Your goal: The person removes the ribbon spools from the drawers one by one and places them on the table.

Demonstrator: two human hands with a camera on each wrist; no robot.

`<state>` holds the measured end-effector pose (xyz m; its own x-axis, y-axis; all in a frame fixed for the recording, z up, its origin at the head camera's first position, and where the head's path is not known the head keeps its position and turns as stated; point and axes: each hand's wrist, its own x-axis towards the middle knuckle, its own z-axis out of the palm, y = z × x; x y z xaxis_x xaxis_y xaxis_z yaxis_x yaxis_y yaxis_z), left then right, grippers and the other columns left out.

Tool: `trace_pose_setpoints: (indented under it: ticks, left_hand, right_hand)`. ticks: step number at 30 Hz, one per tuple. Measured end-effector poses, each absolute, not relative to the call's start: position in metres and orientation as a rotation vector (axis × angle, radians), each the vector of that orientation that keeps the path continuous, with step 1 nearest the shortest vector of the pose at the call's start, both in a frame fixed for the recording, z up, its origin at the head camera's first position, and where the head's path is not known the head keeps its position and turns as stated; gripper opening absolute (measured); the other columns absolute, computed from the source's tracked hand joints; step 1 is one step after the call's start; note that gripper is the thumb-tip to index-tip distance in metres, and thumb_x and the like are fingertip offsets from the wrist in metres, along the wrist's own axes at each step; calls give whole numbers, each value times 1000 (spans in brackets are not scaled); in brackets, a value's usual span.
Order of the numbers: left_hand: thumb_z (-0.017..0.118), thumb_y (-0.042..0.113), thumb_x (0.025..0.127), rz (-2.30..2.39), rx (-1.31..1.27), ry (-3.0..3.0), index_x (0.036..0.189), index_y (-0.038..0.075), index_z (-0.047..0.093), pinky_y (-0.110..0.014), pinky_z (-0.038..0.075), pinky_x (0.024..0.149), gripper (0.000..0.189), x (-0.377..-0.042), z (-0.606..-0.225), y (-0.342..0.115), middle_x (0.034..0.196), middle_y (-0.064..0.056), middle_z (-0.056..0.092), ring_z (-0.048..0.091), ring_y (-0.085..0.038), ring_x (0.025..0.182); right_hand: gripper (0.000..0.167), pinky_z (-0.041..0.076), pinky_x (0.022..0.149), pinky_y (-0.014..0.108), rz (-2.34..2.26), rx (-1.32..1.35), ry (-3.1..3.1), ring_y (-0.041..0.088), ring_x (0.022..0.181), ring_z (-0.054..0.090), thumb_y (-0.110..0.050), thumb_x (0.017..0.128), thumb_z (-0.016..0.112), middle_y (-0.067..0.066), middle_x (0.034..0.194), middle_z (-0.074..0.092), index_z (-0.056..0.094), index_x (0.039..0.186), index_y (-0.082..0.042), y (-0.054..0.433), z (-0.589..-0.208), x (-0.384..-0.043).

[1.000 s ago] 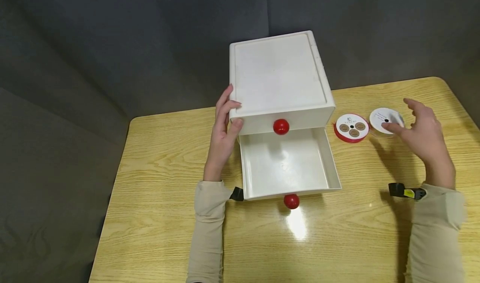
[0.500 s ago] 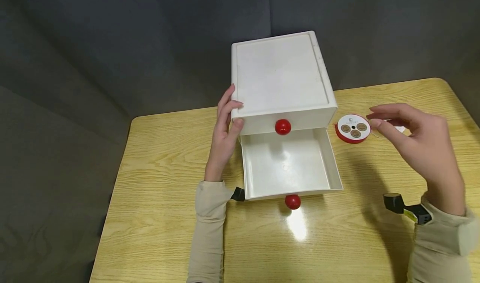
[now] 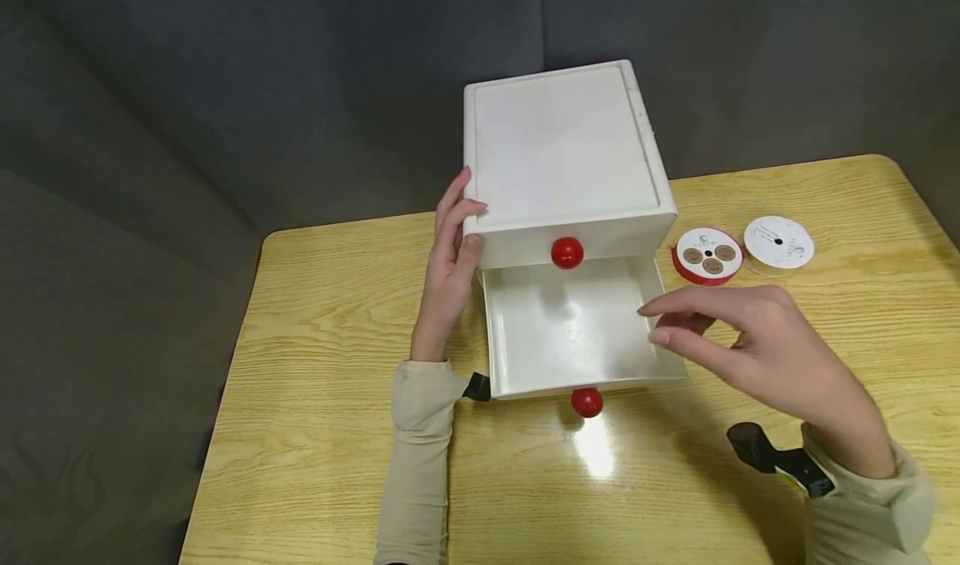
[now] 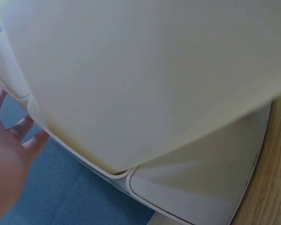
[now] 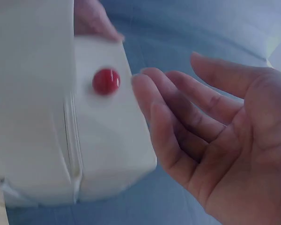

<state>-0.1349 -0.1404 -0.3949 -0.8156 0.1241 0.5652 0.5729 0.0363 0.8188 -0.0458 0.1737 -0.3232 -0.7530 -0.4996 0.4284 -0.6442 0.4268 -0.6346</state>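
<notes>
A white two-drawer cabinet [image 3: 562, 148] stands at the table's back. Its upper drawer [image 3: 517, 250] is in, and the lower drawer [image 3: 570, 332] is pulled out with nothing inside. My left hand [image 3: 444, 282] holds the cabinet at its front left corner, thumb by the front face and fingertips over the top edge. Over the lower drawer's right wall reach the fingertips of my right hand [image 3: 750, 340], loosely bent with nothing between them. The right wrist view shows that hand [image 5: 225, 136] beside the red knob [image 5: 106, 81].
Right of the cabinet lie a spool of red ribbon [image 3: 708, 253] and a second white spool [image 3: 778, 242], side by side. A second red knob [image 3: 587, 402] sticks out from the lower drawer. Dark cloth [image 3: 360, 90] hangs behind the wooden table [image 3: 322, 382].
My right hand has moved left and toward me, from over the white spool to the lower drawer's right side. The spools and the lower drawer stay put, and the left hand keeps its hold.
</notes>
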Motion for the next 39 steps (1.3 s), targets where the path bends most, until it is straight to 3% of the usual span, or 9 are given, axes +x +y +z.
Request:
trace_pose_setpoints:
  ticks: [6, 11, 15, 20, 23, 27, 32, 39]
  left_hand:
    - [50, 46, 108, -1831, -703, -1982, 125, -3, 48, -42, 27, 123, 52, -134, -395, -140, 166, -19, 24, 24, -24, 154]
    - [50, 46, 108, -1833, -717, -1975, 125, -4, 48, -44, 25, 124, 52, -135, -396, -139, 166, -20, 23, 24, -25, 155]
    - [49, 43, 109, -1853, -726, -1984, 125, -4, 48, -43, 22, 125, 51, -134, -395, -140, 167, -19, 22, 22, -24, 155]
    - [46, 19, 109, -1880, -731, -2021, 127, -5, 48, -41, 21, 125, 29, -132, -390, -144, 168, -15, 21, 19, -21, 156]
    - [45, 9, 106, -1886, -726, -2038, 128, -4, 48, -41, 23, 124, 25, -130, -387, -146, 169, -14, 21, 18, -20, 156]
    - [46, 15, 108, -1898, -725, -2043, 128, -4, 48, -42, 25, 123, 28, -130, -387, -148, 169, -12, 20, 18, -21, 156]
    - [49, 29, 110, -1911, -725, -2038, 129, -4, 48, -42, 27, 122, 38, -131, -388, -148, 170, -12, 19, 18, -21, 156]
    - [47, 20, 108, -1905, -713, -2043, 129, -4, 48, -42, 26, 123, 32, -131, -388, -147, 170, -12, 21, 18, -21, 156]
  right_hand:
    - [28, 49, 64, 14, 1214, 1316, -2566, -4, 74, 60, -4, 87, 80, -20, 89, 68, 74, 112, -14, 155, -331, -35]
    - [24, 53, 62, 22, 1088, 1472, -2791, -6, 72, 57, -11, 95, 74, -16, 93, 72, 71, 119, -14, 146, -337, -27]
    - [26, 55, 64, 26, 959, 1536, -2867, -4, 74, 61, -12, 94, 76, -14, 94, 74, 69, 119, -14, 137, -345, -19]
    - [23, 47, 57, 23, 908, 1465, -2841, -2, 66, 50, -3, 91, 75, -17, 83, 60, 64, 105, -19, 121, -357, -10]
    - [25, 43, 56, 22, 869, 1416, -2835, 1, 63, 44, 2, 91, 72, -15, 79, 56, 64, 100, -19, 115, -360, -8]
    - [26, 48, 56, 23, 816, 1389, -2774, 0, 64, 47, 8, 90, 69, -11, 81, 62, 67, 103, -15, 111, -364, -11]
    - [30, 58, 63, 29, 818, 1383, -2665, 10, 71, 67, 13, 85, 71, 2, 91, 74, 71, 110, -5, 106, -369, -19]
    - [41, 62, 76, 38, 816, 1286, -2580, 27, 86, 75, 17, 79, 71, 14, 107, 75, 72, 118, 2, 99, -380, -31]
